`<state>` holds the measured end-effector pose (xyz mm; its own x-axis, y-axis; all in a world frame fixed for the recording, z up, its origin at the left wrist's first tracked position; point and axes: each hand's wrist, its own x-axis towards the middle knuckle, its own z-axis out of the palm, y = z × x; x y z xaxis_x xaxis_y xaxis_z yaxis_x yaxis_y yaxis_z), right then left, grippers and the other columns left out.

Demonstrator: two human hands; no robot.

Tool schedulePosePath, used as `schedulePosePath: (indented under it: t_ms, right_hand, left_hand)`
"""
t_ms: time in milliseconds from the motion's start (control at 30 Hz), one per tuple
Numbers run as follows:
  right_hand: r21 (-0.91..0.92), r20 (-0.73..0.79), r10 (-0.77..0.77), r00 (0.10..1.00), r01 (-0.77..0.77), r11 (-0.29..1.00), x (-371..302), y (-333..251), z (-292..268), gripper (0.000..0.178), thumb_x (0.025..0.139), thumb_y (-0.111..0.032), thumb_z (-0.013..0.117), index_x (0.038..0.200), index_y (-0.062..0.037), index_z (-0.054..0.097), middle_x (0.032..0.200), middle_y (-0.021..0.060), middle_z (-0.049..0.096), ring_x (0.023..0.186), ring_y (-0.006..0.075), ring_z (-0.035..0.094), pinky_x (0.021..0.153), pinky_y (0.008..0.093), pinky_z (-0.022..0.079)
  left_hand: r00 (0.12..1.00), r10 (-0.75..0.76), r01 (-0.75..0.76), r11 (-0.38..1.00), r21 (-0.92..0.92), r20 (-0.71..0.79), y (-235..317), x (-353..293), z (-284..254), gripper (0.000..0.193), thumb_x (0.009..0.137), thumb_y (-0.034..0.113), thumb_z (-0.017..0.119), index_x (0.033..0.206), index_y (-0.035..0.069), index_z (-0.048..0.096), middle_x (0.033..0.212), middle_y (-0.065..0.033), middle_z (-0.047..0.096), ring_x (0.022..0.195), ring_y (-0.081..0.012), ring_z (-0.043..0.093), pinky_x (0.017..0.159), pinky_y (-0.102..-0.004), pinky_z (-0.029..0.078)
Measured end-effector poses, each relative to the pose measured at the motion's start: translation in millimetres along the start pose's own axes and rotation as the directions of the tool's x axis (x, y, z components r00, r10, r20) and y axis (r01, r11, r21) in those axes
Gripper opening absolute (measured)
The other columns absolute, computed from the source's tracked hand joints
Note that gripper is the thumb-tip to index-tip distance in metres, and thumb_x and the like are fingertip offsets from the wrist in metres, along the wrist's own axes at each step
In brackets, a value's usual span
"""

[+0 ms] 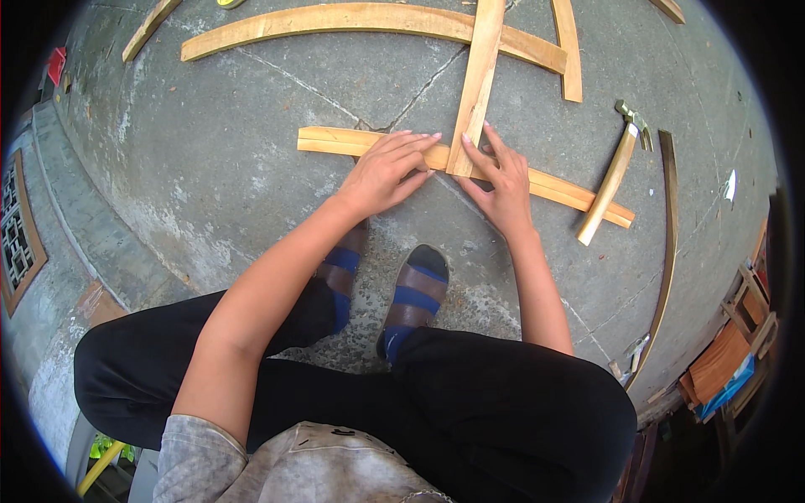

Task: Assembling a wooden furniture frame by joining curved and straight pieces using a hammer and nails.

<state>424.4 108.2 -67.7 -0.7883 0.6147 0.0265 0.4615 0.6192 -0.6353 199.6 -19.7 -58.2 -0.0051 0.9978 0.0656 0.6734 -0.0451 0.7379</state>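
A pale wooden strip (337, 141) lies crosswise on the concrete in front of my feet. The near end of a longer wooden plank (475, 92) rests on top of its middle, making a T. My left hand (388, 172) holds the strip just left of this crossing, fingers over the wood and thumb at the near edge. My right hand (503, 180) is at the right side of the joint, index finger against the plank and thumb at the near edge of the strip. Its other fingertips are partly hidden. Across the strip's right end lies a claw hammer (613, 176) with a wooden handle.
A long curved board (335, 18) lies farther off, with a shorter board (568, 50) by its right end. Another board (151, 29) is at the far left. A thin dark strip (670, 201) runs along the right. Scrap wood (723, 362) is piled at the right edge.
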Motion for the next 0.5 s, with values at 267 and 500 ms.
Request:
schedulePosePath:
  t_ms: [267,500]
  right_hand:
    - [-0.034,-0.029,-0.01,1.0,0.009,0.999,-2.5,-2.9,0.4,0.072,0.077,-0.024,0.087,0.145,-0.0302,0.065,0.143,0.0081,0.061,0.112,0.0268,0.063,0.1,0.0407,0.046]
    - [-0.033,-0.055,-0.002,0.999,0.0,0.999,-5.2,-5.1,2.9,0.072,0.081,-0.025,0.086,0.148,-0.0313,0.062,0.139,0.0082,0.062,0.113,0.0277,0.062,0.1,0.0422,0.046]
  left_hand:
    - [1.0,-0.02,0.02,1.0,0.015,-0.002,-2.9,-0.4,-4.2,0.018,0.091,0.015,0.076,0.092,0.003,0.063,0.142,-0.0086,0.066,0.131,-0.0292,0.06,0.116,-0.0467,0.044]
    - [1.0,-0.031,0.031,0.999,0.005,0.0,-2.2,-1.1,-2.5,0.016,0.091,0.016,0.076,0.094,0.002,0.067,0.137,-0.0082,0.068,0.129,-0.0303,0.062,0.115,-0.0467,0.045]
